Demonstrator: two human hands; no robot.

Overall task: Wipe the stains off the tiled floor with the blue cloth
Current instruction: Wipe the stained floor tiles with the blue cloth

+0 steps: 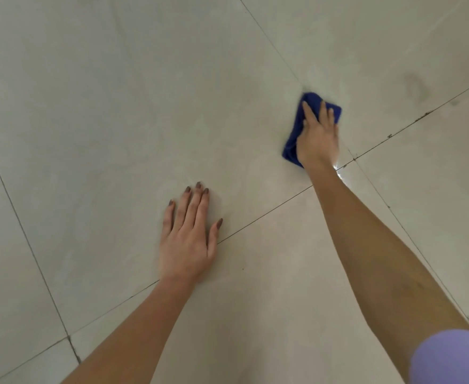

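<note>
In the head view, our right hand (317, 134) lies flat with straight fingers, pressing the blue cloth (291, 148) onto the tiled floor (116, 92) near a grout crossing. A faint stain (416, 87) sits to its right. Our left hand (189, 236) rests flat, holding nothing.

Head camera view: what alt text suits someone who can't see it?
A person's right hand presses a blue cloth onto the pale tiled floor. The left hand rests flat on the floor; a faint stain lies beyond the cloth.

Pale glossy floor tiles (116, 106), dark grout lines (266, 209), bright glare (339, 167) near joint.
</note>
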